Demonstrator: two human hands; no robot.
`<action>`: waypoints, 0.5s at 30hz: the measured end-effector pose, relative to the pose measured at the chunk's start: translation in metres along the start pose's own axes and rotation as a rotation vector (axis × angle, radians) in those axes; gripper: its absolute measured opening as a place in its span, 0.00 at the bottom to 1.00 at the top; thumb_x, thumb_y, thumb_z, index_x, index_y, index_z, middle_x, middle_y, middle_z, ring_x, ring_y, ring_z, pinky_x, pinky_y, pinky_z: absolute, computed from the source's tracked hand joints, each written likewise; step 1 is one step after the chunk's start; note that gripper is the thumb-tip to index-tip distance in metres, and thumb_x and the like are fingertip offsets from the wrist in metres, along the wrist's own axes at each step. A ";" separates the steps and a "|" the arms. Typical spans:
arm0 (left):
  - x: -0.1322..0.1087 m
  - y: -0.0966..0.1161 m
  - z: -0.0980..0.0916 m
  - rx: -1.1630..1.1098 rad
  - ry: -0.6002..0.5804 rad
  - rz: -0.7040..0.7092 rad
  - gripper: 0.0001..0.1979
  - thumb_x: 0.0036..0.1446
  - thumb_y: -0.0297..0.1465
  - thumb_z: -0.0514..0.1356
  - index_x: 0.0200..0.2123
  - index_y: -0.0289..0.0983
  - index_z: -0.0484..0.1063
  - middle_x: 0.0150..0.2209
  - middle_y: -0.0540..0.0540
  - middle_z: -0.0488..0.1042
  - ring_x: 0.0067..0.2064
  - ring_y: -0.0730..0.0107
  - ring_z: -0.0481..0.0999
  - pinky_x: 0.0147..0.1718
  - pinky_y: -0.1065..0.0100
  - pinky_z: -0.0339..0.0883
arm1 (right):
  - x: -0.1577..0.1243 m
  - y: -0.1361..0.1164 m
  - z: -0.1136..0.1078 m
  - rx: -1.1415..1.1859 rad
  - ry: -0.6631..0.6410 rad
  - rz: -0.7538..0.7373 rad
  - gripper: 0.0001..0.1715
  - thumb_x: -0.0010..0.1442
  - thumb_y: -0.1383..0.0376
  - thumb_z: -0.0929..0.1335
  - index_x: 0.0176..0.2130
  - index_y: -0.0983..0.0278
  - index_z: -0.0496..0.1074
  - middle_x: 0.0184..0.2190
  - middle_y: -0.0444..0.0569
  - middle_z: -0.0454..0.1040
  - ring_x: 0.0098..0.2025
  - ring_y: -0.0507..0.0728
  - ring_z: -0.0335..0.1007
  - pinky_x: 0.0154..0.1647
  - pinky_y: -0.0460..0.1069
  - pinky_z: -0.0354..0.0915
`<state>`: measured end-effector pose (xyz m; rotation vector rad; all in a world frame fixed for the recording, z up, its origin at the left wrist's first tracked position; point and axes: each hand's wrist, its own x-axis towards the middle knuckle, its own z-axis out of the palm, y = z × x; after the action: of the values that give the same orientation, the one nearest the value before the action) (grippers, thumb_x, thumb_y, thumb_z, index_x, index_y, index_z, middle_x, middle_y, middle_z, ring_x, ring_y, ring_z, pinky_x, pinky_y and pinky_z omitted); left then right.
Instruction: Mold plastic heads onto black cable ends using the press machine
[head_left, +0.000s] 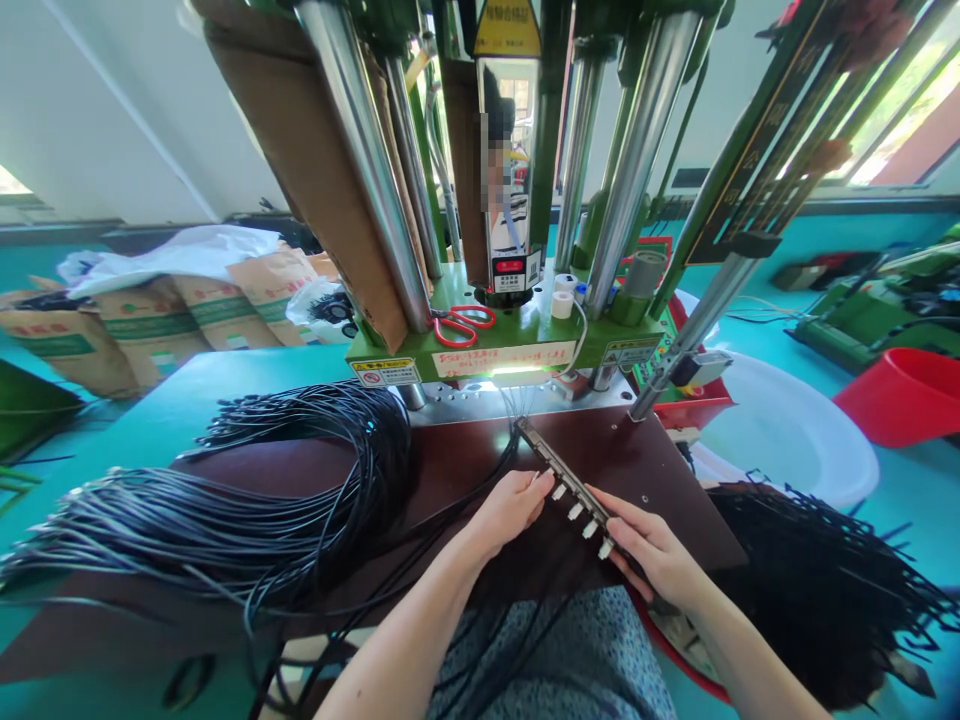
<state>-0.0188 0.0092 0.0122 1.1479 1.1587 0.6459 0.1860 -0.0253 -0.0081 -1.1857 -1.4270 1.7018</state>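
A long narrow metal bar (541, 448) lies slantwise over the dark table, with several small white connectors (590, 529) sticking out along its near side. My right hand (656, 555) is closed around the lower end of this bar, thumb on top. My left hand (510, 512) pinches at the bar's near side, by the uppermost connector; its fingertips hide most of what they hold. Black cables (480, 490) pass behind my left wrist towards the bar's far end. A large looped bundle of black cables (375, 450) rests to the left of my hands.
A green press with steel columns (637, 130) stands ahead, red-handled scissors (463, 326) on its plate. The brown tabletop (675, 490) ends at the right near a pile of black parts (817, 590), a white tub (795, 430) and a red bucket (892, 400). Sacks (150, 320) stand left.
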 end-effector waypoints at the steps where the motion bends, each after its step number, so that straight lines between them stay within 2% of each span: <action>1: 0.001 0.000 0.000 0.013 0.009 0.011 0.23 0.51 0.50 0.49 0.17 0.38 0.51 0.13 0.58 0.48 0.16 0.82 0.45 0.16 0.73 0.38 | 0.000 -0.001 0.000 -0.016 -0.005 0.002 0.33 0.60 0.54 0.61 0.60 0.65 0.53 0.15 0.37 0.59 0.10 0.43 0.49 0.07 0.38 0.50; 7: 0.011 -0.004 0.002 0.050 0.058 0.074 0.23 0.52 0.49 0.48 0.17 0.38 0.51 0.14 0.58 0.49 0.16 0.82 0.46 0.16 0.73 0.40 | 0.002 -0.004 0.004 -0.094 -0.040 0.002 0.35 0.61 0.53 0.59 0.61 0.66 0.48 0.14 0.36 0.60 0.09 0.44 0.51 0.08 0.39 0.49; 10: 0.009 -0.001 -0.002 0.127 0.077 0.098 0.23 0.53 0.49 0.46 0.17 0.37 0.55 0.14 0.56 0.53 0.16 0.81 0.51 0.16 0.74 0.44 | -0.001 -0.005 0.007 -0.016 0.047 -0.005 0.35 0.59 0.53 0.60 0.60 0.68 0.52 0.14 0.37 0.61 0.09 0.44 0.49 0.07 0.40 0.46; 13: -0.009 0.015 -0.015 0.176 0.147 0.171 0.22 0.54 0.47 0.46 0.24 0.35 0.66 0.19 0.52 0.64 0.20 0.78 0.62 0.18 0.75 0.53 | -0.004 -0.006 0.008 0.070 0.140 -0.035 0.35 0.59 0.53 0.61 0.59 0.70 0.54 0.13 0.38 0.62 0.09 0.44 0.49 0.08 0.40 0.43; 15: -0.028 0.032 -0.025 0.095 0.232 0.234 0.21 0.54 0.46 0.47 0.32 0.35 0.69 0.25 0.49 0.69 0.24 0.75 0.67 0.20 0.75 0.58 | -0.004 -0.006 0.008 0.105 0.164 -0.050 0.35 0.59 0.53 0.62 0.59 0.70 0.54 0.11 0.38 0.61 0.09 0.44 0.49 0.08 0.41 0.42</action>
<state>-0.0467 0.0047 0.0532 1.3277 1.2711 0.9310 0.1802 -0.0309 -0.0006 -1.1927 -1.2429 1.5867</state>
